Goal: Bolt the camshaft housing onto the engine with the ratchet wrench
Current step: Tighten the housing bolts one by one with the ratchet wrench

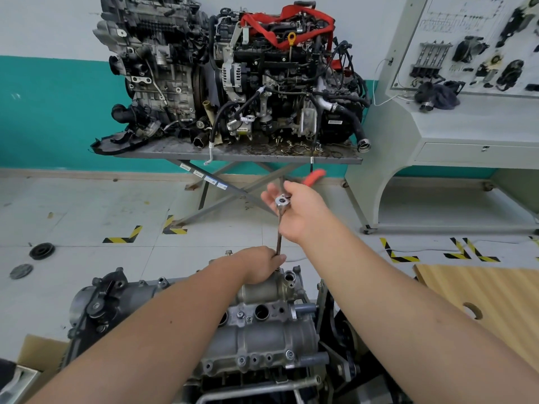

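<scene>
Your right grip (303,212) grasps one ratchet (282,202); your left grip (261,265) grasps its extension (279,239) above the housing (262,333).

We see our right hand (303,212) gripping the ratchet wrench (281,204) by its head end while our left hand (261,265) steadies its long extension (279,234) upright on the camshaft housing (262,322).

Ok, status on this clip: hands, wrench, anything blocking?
Left hand grips extension bar low, at camshaft housing. Right hand grips ratchet wrench head. Nothing blocking.
</scene>
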`<state>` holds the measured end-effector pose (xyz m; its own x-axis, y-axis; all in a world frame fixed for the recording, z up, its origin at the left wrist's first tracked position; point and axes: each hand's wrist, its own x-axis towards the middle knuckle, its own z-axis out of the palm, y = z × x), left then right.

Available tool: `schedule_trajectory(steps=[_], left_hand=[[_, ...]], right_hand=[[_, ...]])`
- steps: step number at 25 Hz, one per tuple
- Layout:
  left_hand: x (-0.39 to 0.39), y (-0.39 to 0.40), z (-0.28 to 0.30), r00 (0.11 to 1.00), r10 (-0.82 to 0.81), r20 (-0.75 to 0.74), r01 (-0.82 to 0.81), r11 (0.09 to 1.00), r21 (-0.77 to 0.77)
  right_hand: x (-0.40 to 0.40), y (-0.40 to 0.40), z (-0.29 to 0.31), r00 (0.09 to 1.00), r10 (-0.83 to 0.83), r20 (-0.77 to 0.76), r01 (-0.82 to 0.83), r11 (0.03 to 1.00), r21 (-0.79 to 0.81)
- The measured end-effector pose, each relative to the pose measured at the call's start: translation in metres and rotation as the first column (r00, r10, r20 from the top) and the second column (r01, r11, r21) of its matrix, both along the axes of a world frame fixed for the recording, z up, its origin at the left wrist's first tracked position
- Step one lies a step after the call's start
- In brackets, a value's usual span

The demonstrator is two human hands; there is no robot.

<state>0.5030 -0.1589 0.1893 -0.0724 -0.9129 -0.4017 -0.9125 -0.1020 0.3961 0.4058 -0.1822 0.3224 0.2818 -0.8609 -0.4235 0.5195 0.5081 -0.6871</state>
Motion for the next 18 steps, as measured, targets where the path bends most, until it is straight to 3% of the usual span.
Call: schedule_trajectory(steps=[1, 3, 6, 9, 12, 14, 16, 18], left_hand=[[0.000, 0.000, 0.000, 1.000, 0.001, 0.009, -0.002, 1.000, 0.008], [0.000, -0.002, 0.001, 1.000, -0.004, 0.008, 0.004, 1.000, 0.023], [-0.001, -0.002, 0.003, 1.000, -0.003, -0.005, 0.003, 0.999, 0.045], [0.000, -0.001, 0.001, 1.000, 0.024, -0.005, -0.023, 0.998, 0.056], [0.000, 0.000, 0.001, 1.000, 0.011, -0.011, -0.011, 0.999, 0.042], [-0.001, -0.001, 0.002, 1.000, 0.015, -0.012, -0.015, 0.999, 0.035], [-0.003, 0.001, 0.004, 1.000, 0.001, -0.025, -0.001, 1.000, 0.008], [-0.006, 0.003, 0.005, 0.987, 0.028, -0.156, -0.036, 0.998, -0.045]], right_hand=[[-0.002, 0.000, -0.007, 0.992, -0.075, 0.105, 0.075, 0.997, 0.006], [-0.009, 0.004, -0.024, 0.983, -0.079, 0.165, 0.097, 0.990, -0.104], [-0.017, 0.014, -0.047, 0.998, 0.016, -0.064, -0.039, 0.928, -0.370], [-0.023, 0.014, -0.059, 0.926, -0.070, -0.370, -0.170, 0.800, -0.576], [-0.029, 0.020, -0.073, 0.797, -0.315, -0.515, -0.283, 0.558, -0.780], [-0.033, 0.019, -0.081, 0.711, -0.526, -0.467, -0.361, 0.297, -0.884], [-0.037, 0.014, -0.075, 0.627, -0.678, -0.384, -0.499, 0.030, -0.866], [-0.039, 0.009, -0.062, 0.551, -0.755, -0.356, -0.672, -0.148, -0.726]])
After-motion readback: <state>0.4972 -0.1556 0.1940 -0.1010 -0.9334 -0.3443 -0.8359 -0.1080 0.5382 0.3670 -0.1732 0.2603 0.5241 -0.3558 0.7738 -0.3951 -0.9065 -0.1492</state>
